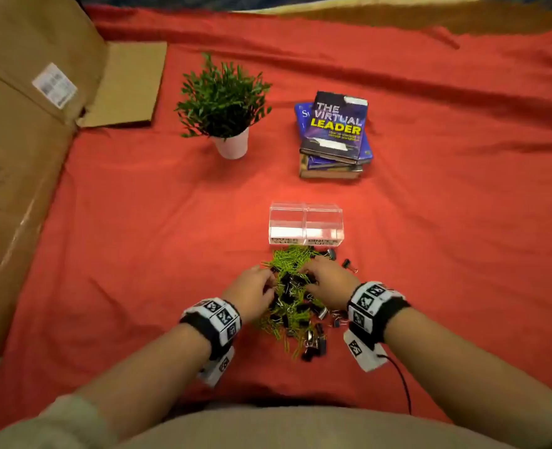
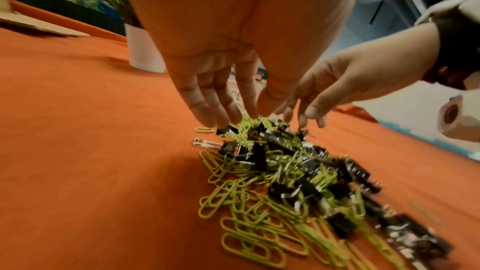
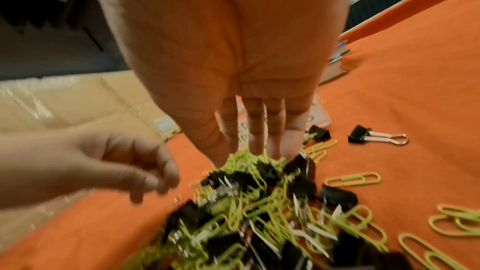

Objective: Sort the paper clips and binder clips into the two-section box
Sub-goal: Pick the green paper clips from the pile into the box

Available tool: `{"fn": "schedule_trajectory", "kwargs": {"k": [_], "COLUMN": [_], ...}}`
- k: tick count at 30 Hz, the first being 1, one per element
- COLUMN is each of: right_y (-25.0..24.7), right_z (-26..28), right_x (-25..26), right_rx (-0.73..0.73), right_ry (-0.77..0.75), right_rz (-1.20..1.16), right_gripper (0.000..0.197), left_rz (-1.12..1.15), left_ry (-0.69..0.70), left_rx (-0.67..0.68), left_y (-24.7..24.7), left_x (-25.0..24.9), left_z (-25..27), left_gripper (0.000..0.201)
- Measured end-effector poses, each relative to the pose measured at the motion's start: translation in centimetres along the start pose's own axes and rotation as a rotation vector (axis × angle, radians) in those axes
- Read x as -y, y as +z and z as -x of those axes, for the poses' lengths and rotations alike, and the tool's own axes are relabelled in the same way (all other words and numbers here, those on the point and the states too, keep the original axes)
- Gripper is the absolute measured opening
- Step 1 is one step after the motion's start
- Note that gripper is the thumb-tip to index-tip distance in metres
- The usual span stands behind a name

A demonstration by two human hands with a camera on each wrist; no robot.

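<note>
Both hands are down in the pile of clips. The left hand (image 1: 252, 291) has its fingers (image 2: 207, 106) stretched down, and the tips touch the top of the pile. It does not seem to hold anything, so it looks let go. The right hand (image 1: 328, 281) reaches in from the other side with straight fingers (image 3: 255, 130) poking into the clips. Its fingertips are hidden in the pile, so I cannot tell if it has pinched one.

The biggest thing is the red cloth (image 1: 446, 222) that covers the whole table. A big brown cardboard box (image 1: 25, 140) lies along the left side. Far back are a stack of books (image 1: 334, 134) and a green plant (image 1: 223, 98) in a white pot, well apart from the hands.

The clear two-section box (image 1: 306, 225) sits just past the pile, between the hands and the books. Both halves look bare inside. There are labels on its front, but they are too small to read well.

The pile is a mix of green paper clips (image 1: 292, 257) and black binder clips (image 1: 292, 281), all tangled up. It lies right in front of the clear box. A few binder clips and paper clips lie loose on the cloth to the right of the pile.
</note>
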State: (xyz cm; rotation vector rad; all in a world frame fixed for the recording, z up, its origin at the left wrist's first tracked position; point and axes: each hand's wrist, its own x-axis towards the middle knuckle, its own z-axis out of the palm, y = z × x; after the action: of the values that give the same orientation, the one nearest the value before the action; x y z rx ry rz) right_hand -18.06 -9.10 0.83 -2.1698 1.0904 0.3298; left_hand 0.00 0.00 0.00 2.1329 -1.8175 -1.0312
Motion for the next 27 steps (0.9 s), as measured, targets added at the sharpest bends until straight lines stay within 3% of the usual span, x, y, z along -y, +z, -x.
{"fn": "schedule_trajectory", "kwargs": {"k": [4,7,11,13,15,20,27], "right_y": [1.3,1.9,0.8,0.3,0.4,2.1,3.2], "right_z": [-0.4,0.0,0.0,-0.7,-1.6,-3.1,-2.7], "right_x": [0.4,-0.5,-1.2,-1.3,-1.1,-0.5,-0.7], "right_rx": [-0.060,-0.047,-0.050,-0.149,-0.209,-0.216,-0.245], "right_ry": [0.008,0.007,0.054,0.093,0.129,0.145,0.012], "right_rz": [0.104,0.171,0.081,-0.010,-0.045,0.046,0.099], "right_gripper": [0.039,0.023,0.014,0.013,0.026,0.037,0.024], "left_rz": [-0.009,0.001,-0.074,-0.097,-0.117,-0.155,-0.104], "left_ry": [0.007,0.042,0.070,0.062,0.047,-0.002,-0.058], "left_rx": [-0.105,-0.123,-0.115,-0.140,-0.150,-0.086,-0.081], "left_y": [0.0,0.3,1.3,1.6,1.8,1.9,1.5], "left_x": [-1.0,-1.4,-1.6,-1.5,-1.3,-0.8,-0.9], "left_z": [-2.8,-4.5,-5.4,-5.6,-5.6,-5.7,-5.6], "left_gripper": [0.027,0.036,0.042,0.042,0.044,0.040,0.027]}}
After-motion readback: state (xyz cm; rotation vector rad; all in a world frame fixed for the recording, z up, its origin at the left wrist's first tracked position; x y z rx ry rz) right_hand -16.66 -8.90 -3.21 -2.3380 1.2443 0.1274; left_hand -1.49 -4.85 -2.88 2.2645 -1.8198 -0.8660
